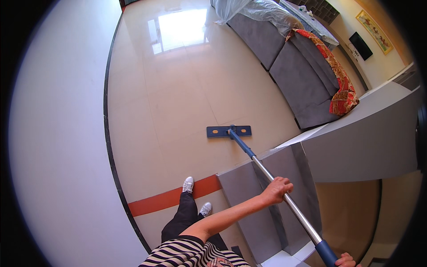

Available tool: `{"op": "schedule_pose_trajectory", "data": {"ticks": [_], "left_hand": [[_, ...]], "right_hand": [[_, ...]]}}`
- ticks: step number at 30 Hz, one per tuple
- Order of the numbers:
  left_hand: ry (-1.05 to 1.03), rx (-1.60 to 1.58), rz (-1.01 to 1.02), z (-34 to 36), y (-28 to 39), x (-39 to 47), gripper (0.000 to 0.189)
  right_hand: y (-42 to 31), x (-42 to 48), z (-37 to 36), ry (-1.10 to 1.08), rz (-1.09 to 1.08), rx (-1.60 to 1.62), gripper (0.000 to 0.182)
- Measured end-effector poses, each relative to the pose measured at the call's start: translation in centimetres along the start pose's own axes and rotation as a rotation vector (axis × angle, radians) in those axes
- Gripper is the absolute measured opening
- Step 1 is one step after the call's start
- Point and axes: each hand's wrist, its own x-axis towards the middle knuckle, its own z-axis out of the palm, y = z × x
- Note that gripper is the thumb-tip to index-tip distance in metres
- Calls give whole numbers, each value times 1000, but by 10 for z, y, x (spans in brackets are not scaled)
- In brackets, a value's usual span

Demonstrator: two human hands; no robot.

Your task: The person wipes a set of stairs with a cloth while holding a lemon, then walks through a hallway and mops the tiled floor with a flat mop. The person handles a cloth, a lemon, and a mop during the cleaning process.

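A flat mop lies across my front, its dark blue rectangular head (218,132) resting flat on the tiled floor. From the head, a pole (302,213) with a blue lower joint and a silver metal shaft slants down to the right. My left hand (277,191) is wrapped around the middle of the metal shaft. At the lower right edge of the view, my right hand (346,260), partly cut off, grips the blue handle (326,253) at the upper end. The mop head's underside is hidden.
A white wall (60,133) with a dark skirting runs along the left. On the right stand a grey sofa (300,80) with a patterned red cloth (343,96) and plastic sheeting (257,13), and a grey partition (360,140). A red floor strip (156,203) crosses by my shoes.
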Motion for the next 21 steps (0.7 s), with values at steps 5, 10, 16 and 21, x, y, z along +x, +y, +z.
{"op": "schedule_pose_trajectory", "data": {"ticks": [5, 10, 16, 21], "left_hand": [[-40, -93, 50, 18, -1, 9, 35], [-18, -101, 51, -14, -12, 15, 25], [117, -38, -58, -47, -21, -1, 32], [361, -50, -141, -62, -26, 19, 27]], "right_hand": [[-6, -5, 10, 248, -22, -115, 42], [-16, 15, 45, 53, -214, -122, 39], [-30, 50, 69, -613, -29, 720, 55], [-32, 65, 107, -460, -148, 599, 29]]}}
